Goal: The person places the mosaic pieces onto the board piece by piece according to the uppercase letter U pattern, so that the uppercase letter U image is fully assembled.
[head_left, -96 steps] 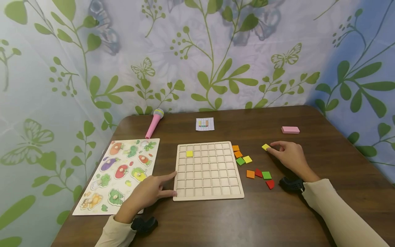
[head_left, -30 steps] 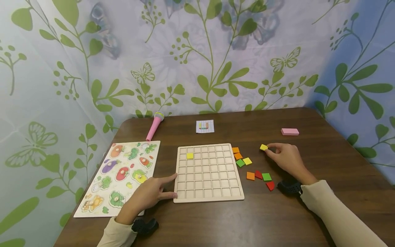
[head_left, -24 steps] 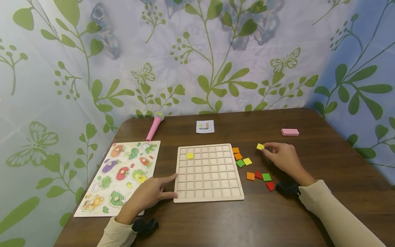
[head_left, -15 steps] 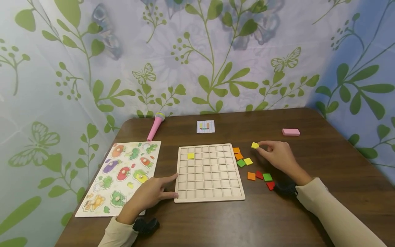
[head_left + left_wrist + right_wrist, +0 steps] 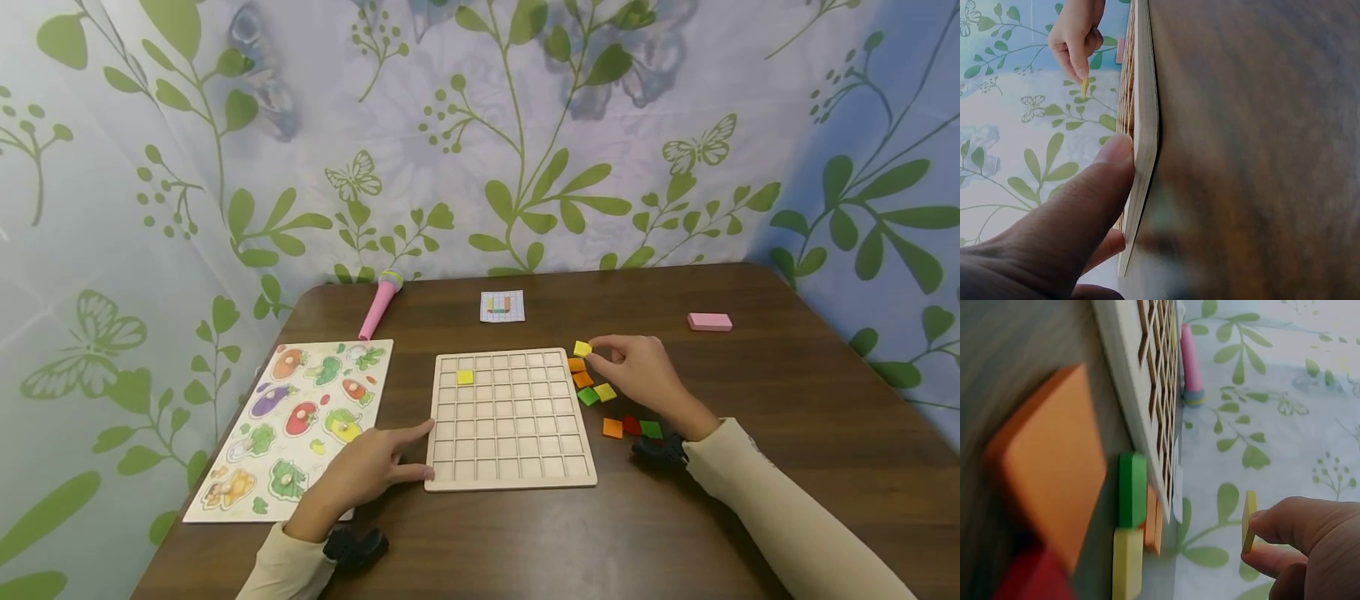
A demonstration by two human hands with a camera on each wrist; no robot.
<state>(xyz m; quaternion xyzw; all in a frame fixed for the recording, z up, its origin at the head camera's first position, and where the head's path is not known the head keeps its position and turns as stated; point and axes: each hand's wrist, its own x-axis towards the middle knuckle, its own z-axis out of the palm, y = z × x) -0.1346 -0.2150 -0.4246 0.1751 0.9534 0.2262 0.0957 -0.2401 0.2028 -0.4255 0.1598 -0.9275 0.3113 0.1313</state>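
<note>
My right hand pinches a yellow square tile between thumb and fingers, raised just beyond the top right corner of the wooden grid board. The right wrist view shows that same yellow tile held by its edges, above the table. With thumb and index finger extended, my left hand touches the board's left edge; its thumb tip rests on the rim in the left wrist view. Another yellow tile sits in a cell in the board's second column, near the top.
Orange tiles, a green tile and a yellow tile lie by the board's right edge, with more tiles nearer me. Around stand a grid pattern card, a pink microphone, a vegetable puzzle and a pink block.
My right hand has carried the pinched yellow tile leftward, from the open table on the right to beside the board's top right corner. The left hand and board stay put.
</note>
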